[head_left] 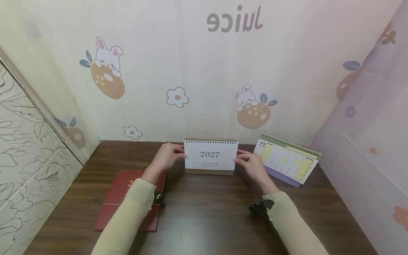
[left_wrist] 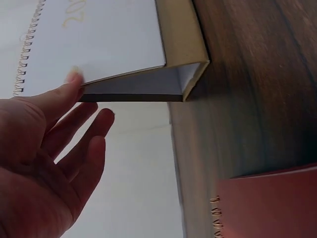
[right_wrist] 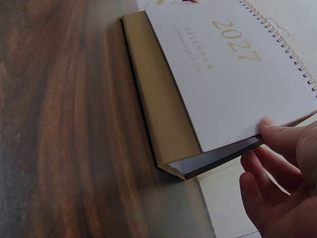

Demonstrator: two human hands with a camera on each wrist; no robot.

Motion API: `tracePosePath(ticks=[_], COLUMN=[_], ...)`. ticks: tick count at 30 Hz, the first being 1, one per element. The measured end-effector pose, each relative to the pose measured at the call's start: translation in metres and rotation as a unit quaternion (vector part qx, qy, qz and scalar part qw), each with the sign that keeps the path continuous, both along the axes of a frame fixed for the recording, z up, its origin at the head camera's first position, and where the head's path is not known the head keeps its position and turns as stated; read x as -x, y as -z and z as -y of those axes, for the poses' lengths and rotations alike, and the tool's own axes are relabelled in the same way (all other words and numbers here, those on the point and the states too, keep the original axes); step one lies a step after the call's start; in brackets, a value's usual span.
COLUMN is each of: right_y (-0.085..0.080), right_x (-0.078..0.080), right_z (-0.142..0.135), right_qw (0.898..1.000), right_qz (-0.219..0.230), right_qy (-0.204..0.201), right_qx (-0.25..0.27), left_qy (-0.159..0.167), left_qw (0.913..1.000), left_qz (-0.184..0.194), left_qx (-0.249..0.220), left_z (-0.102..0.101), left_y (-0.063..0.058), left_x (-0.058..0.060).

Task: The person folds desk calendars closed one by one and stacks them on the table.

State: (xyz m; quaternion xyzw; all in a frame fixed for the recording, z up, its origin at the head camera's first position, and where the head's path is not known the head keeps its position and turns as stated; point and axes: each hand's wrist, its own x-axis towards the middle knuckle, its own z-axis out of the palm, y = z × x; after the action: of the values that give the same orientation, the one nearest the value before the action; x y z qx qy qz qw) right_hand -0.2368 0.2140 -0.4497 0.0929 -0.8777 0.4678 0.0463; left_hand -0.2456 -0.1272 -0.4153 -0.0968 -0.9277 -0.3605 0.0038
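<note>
A white desk calendar [head_left: 210,156] with "2027" on its cover and a gold-brown base stands upright at the back of the table. My left hand [head_left: 169,156] pinches its left side edge, thumb on the front cover and fingers behind. On the opposite edge, my right hand [head_left: 251,163] does the same with thumb in front. In the left wrist view the left hand [left_wrist: 54,148] has its thumb at the cover's edge near the spiral. The right wrist view shows the right hand [right_wrist: 282,168] gripping the other edge, with the folded stand open below.
A red spiral calendar [head_left: 111,191] lies flat at the left, partly under the left forearm in the head view. To the right stands a green-and-purple calendar [head_left: 283,161] showing month 09, turned at an angle. A printed curtain [head_left: 204,71] hangs behind the wooden table [head_left: 204,205].
</note>
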Motion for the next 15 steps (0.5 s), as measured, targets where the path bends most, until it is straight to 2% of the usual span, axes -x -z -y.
tracePosePath(ticks=[7, 15], right_y=[0.0062, 0.0091], right_x=[0.0001, -0.0014], right_z=[-0.0030, -0.0012], right_qw=[0.999, 0.999], right_qz=[0.028, 0.032], right_qy=[-0.015, -0.008], right_qx=[-0.017, 0.007], left_qy=[0.023, 0.029], left_qw=[0.9989, 0.9980], left_qz=[0.011, -0.010], left_qx=[0.040, 0.056], left_z=[0.0002, -0.0006], left_y=[0.0041, 0.0041], left_x=[0.0003, 0.0000])
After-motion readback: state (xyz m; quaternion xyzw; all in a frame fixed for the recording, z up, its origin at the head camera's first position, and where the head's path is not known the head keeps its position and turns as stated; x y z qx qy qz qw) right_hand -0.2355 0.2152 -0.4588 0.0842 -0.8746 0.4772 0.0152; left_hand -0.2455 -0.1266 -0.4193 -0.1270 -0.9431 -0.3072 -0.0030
